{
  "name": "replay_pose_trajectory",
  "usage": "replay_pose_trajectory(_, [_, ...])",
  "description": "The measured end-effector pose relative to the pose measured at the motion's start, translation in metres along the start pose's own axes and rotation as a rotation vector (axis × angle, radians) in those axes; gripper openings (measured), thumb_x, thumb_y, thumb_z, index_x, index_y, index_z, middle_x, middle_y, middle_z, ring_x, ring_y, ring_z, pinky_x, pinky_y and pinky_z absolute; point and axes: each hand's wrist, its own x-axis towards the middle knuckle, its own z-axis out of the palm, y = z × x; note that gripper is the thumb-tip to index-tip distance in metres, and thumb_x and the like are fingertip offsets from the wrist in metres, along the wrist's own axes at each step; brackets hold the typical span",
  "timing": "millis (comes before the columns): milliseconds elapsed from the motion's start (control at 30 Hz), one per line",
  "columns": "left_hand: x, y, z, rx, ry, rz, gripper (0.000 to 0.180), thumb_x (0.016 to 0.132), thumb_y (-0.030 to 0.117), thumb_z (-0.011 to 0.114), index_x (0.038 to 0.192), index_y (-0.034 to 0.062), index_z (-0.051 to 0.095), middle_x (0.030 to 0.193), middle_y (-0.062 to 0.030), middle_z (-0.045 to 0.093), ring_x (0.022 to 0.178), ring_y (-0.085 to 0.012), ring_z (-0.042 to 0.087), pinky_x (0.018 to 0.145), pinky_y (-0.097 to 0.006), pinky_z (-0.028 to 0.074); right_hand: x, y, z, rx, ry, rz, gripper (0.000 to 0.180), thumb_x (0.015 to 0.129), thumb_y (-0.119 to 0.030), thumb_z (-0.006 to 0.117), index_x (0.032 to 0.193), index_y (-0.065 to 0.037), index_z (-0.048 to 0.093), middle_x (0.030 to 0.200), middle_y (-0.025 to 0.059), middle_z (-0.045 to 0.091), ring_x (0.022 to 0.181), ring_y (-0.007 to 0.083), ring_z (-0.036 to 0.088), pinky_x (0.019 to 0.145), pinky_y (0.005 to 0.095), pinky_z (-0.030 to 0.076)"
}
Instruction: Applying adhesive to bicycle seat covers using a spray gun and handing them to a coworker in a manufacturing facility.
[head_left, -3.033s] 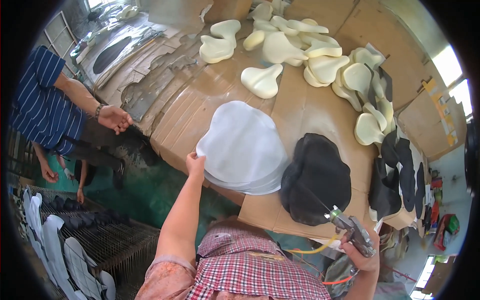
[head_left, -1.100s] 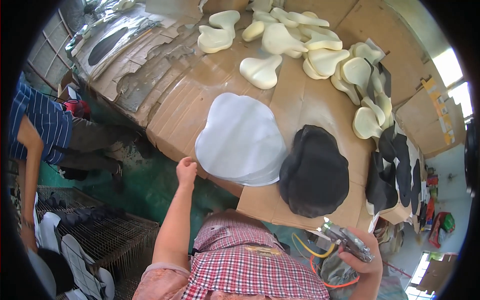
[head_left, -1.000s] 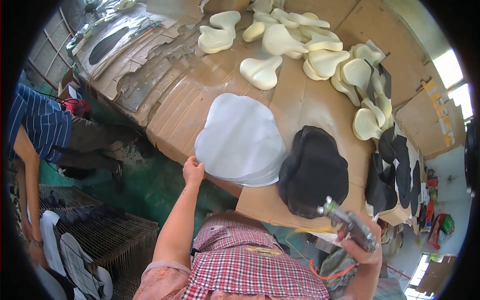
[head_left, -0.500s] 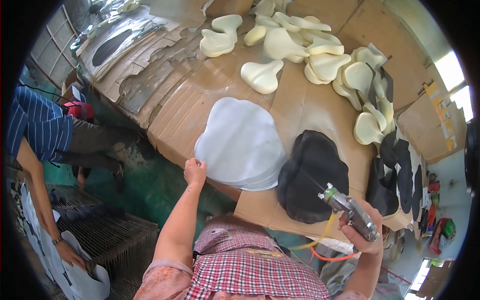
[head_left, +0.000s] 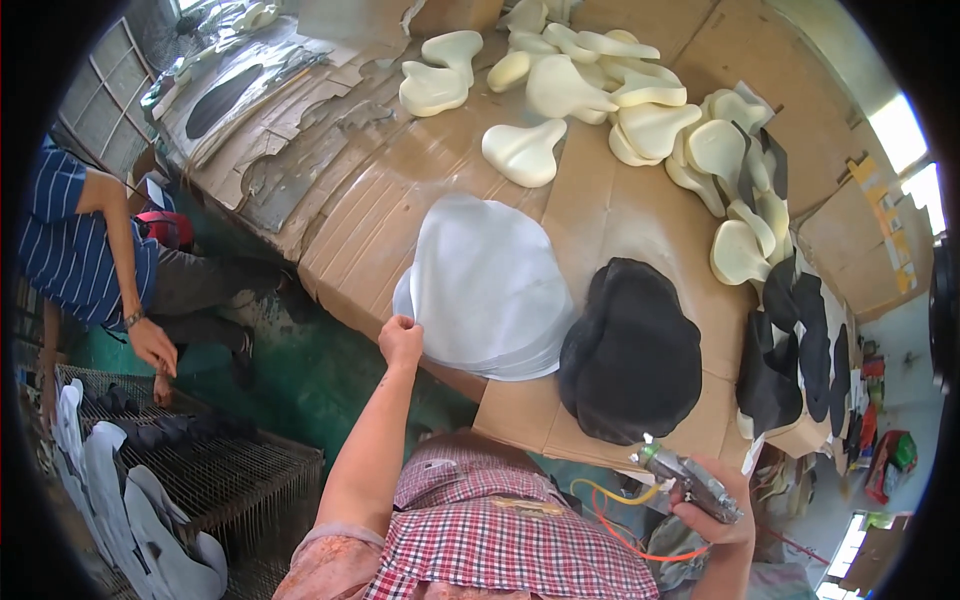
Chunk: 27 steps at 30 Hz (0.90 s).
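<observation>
My left hand [head_left: 401, 342] pinches the near left edge of the top sheet in a stack of light grey saddle-shaped cover pieces [head_left: 490, 285]. That edge is lifted and folded slightly inward, so the sheets beneath show at the left. My right hand [head_left: 715, 505] is wrapped round a spray gun [head_left: 690, 480] with a green ring near its nozzle; a yellow hose and an orange hose hang from it. The gun is just off the table's near edge. Between it and the grey stack lies a stack of black cover pieces [head_left: 632, 350].
Cream foam saddle pads [head_left: 560, 88] are heaped at the back and right of the cardboard-covered table [head_left: 350, 215]. More black pieces [head_left: 768, 385] lie at the right edge. On the left, a person in a striped shirt [head_left: 85, 235] leans over a wire rack [head_left: 230, 450] holding grey and black pieces.
The spray gun has moved down and nearer me, off the black stack. My left hand has drawn the grey sheet's edge slightly up and right. The other person's arm has lifted from the grey pieces.
</observation>
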Motion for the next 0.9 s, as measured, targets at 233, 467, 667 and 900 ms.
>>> replay_pose_trajectory(233, [0.004, -0.006, 0.011, -0.241, 0.025, -0.094, 0.037, 0.067, 0.010, 0.067, 0.102, -0.0007, 0.060, 0.088, -0.0132, 0.067, 0.082, -0.0251, 0.065, 0.077, -0.035, 0.049, 0.006, -0.003, -0.007, 0.120, 0.152, -0.006, 0.050, 0.068, -0.002, 0.070, 0.116, 0.004, 0.057, 0.082, 0.0068, 0.061, 0.074, 0.0126, 0.058, 0.067, 0.0239, 0.046])
replay_pose_trajectory(467, [0.005, -0.026, 0.032, -0.451, -0.043, -0.164, 0.044, 0.074, 0.005, 0.066, 0.116, -0.0010, 0.052, 0.093, -0.0096, 0.060, 0.069, -0.0175, 0.059, 0.047, -0.029, 0.047, 0.019, 0.001, -0.003, -0.081, -0.036, -0.020, 0.053, 0.070, -0.001, 0.068, 0.121, 0.003, 0.054, 0.086, 0.0068, 0.062, 0.077, 0.0111, 0.059, 0.067, 0.0238, 0.046])
replay_pose_trajectory(667, [-0.012, 0.013, 0.018, -0.665, -0.178, -0.195, 0.051, 0.074, 0.002, 0.063, 0.123, 0.0001, 0.047, 0.097, -0.0084, 0.061, 0.076, -0.0178, 0.060, 0.059, -0.030, 0.049, 0.036, 0.006, 0.010, 0.118, 0.055, -0.159, 0.058, 0.072, 0.005, 0.066, 0.127, 0.006, 0.047, 0.095, 0.0095, 0.061, 0.082, 0.0125, 0.058, 0.071, 0.0248, 0.047])
replay_pose_trajectory(900, [-0.001, 0.083, -0.038, -1.382, -0.448, -0.042, 0.050, 0.079, -0.004, 0.054, 0.128, 0.0044, 0.044, 0.112, -0.0074, 0.059, 0.099, -0.0217, 0.060, 0.080, -0.034, 0.052, 0.010, -0.002, 0.014, 0.181, 0.084, -0.106, 0.059, 0.073, -0.001, 0.069, 0.127, 0.004, 0.047, 0.089, 0.0100, 0.062, 0.080, 0.0147, 0.060, 0.074, 0.0273, 0.049])
